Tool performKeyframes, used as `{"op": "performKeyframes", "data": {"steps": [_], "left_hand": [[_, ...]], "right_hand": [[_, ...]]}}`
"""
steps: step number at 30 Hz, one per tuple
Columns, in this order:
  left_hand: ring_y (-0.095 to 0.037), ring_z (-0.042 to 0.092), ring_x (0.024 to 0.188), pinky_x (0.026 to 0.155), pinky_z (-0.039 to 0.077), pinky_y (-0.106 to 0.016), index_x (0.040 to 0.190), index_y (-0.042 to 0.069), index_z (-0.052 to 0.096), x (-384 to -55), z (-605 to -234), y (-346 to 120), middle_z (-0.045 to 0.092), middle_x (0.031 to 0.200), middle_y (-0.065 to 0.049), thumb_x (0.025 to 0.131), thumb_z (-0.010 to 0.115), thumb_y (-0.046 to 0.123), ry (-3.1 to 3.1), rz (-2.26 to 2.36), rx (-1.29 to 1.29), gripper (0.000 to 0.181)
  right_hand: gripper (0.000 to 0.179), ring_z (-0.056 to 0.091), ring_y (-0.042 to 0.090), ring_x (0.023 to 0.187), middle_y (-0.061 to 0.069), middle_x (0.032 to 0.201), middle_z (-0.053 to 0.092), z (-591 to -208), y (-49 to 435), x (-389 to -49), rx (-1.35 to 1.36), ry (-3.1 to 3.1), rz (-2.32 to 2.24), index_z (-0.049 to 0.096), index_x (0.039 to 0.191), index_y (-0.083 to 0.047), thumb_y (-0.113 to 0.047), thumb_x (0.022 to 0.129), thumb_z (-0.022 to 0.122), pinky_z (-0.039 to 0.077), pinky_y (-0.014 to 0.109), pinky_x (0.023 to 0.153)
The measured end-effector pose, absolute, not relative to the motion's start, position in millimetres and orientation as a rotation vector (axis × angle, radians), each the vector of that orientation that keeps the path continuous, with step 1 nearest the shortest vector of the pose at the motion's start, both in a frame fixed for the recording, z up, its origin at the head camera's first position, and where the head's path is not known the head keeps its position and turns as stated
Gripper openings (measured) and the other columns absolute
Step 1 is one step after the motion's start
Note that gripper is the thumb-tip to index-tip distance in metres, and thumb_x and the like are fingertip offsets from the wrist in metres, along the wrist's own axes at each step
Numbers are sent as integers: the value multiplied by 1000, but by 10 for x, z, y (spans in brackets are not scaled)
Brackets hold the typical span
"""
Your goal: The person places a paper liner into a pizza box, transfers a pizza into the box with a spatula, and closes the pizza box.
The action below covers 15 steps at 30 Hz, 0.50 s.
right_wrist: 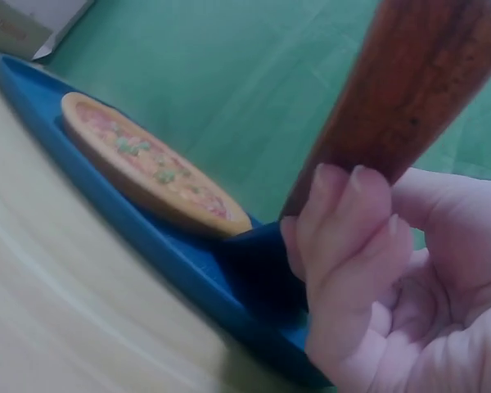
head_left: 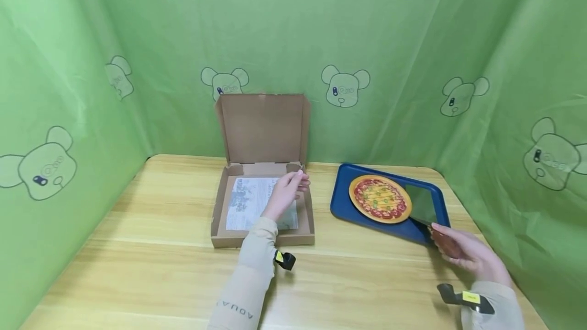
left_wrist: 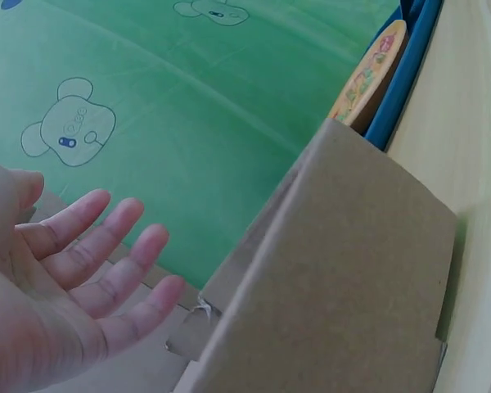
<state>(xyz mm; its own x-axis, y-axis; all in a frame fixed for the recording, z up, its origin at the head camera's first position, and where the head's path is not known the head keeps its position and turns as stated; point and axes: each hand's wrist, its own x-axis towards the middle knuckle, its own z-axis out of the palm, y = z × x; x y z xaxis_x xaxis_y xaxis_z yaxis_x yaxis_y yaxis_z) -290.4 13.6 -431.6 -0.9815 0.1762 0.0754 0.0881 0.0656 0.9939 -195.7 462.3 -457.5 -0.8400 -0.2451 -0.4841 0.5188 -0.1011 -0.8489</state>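
My right hand [head_left: 472, 253] grips the reddish-brown wooden handle [right_wrist: 409, 82] of a spatula. Its broad, shiny blade [head_left: 421, 203] reflects green and lies over the tray's right part, with its near corner right at the pizza's edge. The round pizza [head_left: 379, 198], with red, yellow and green topping, sits on a blue tray [head_left: 343, 187]. Over the right half of an open cardboard pizza box [head_left: 263, 241] hovers my left hand [head_left: 286, 192]. Its fingers are loosely bent and hold nothing, as the left wrist view shows.
The box lid [head_left: 263, 126] stands upright at the back, and a printed paper sheet [head_left: 247, 200] lines the bottom. Box and tray share a light wooden table [head_left: 151, 264]. Green curtains [head_left: 284, 24] with bear drawings enclose the back and both sides.
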Motion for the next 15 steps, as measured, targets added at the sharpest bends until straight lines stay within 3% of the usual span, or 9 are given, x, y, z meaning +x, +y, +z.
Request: {"op": "performKeyframes", "data": {"steps": [4,10,15], "left_hand": [[-39,63,111,96,52,-54,119,3,62,-2875,-4266,160,68,116,-17,103,43,37,2230,2133,279,42],[-31,69,101,92,54,-52,114,2,65,-2797,-4162,235,71,111,-18,102,47,34,2258,2198,339,38],[-27,70,98,83,56,-32,113,3,65,-2723,-4078,298,72,109,-17,102,47,33,2274,2203,402,37]], "right_hand": [[30,62,-11,91,-30,99,67,-4548,4674,-1908,234,1757,-1954,70,96,-44,-35,104,42,54,18,83],[35,69,2,92,-10,99,75,-4380,4631,-1867,185,1514,-2215,76,97,-25,-19,104,42,57,20,84],[35,69,1,77,-9,88,76,-4213,4509,-1869,184,1703,-2157,77,92,-22,-22,104,44,57,16,69]]}}
